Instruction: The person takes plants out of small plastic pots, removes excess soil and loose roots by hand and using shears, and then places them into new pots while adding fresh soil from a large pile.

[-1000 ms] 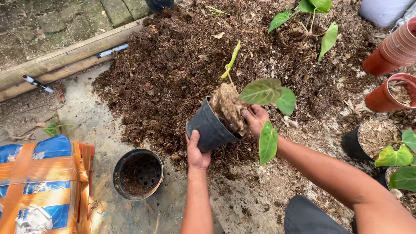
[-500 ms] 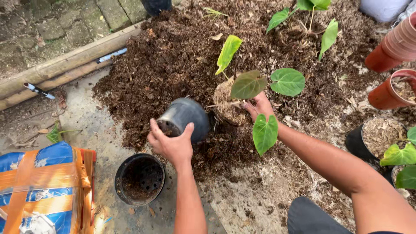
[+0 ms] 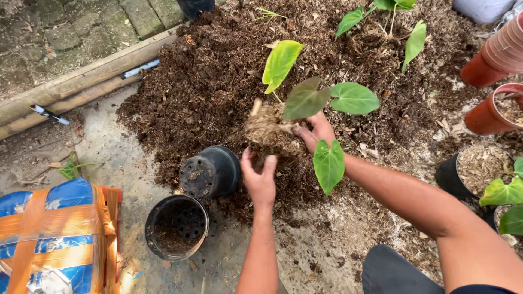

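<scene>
Root ball: the root ball (image 3: 268, 129) of a small leafy plant (image 3: 308, 100) sits at mid-frame, out of any pot, over the heap of dark soil mix (image 3: 218, 71).
Right hand: the right hand (image 3: 317, 132) grips the root ball from its right side, fingers clenched around the base of the stems.
Left hand: the left hand (image 3: 260, 177) is just below the root ball, fingers loosely curled and touching its lower edge, holding nothing else.
Key relation: the root ball lies up and slightly left of the left fingers; the right hand is the one carrying it.
Long axis: stems lean toward the upper right.
Pots: a black pot (image 3: 210, 171) lies on its side just left of the left hand; an upright black pot (image 3: 176, 227) stands at lower left.
</scene>
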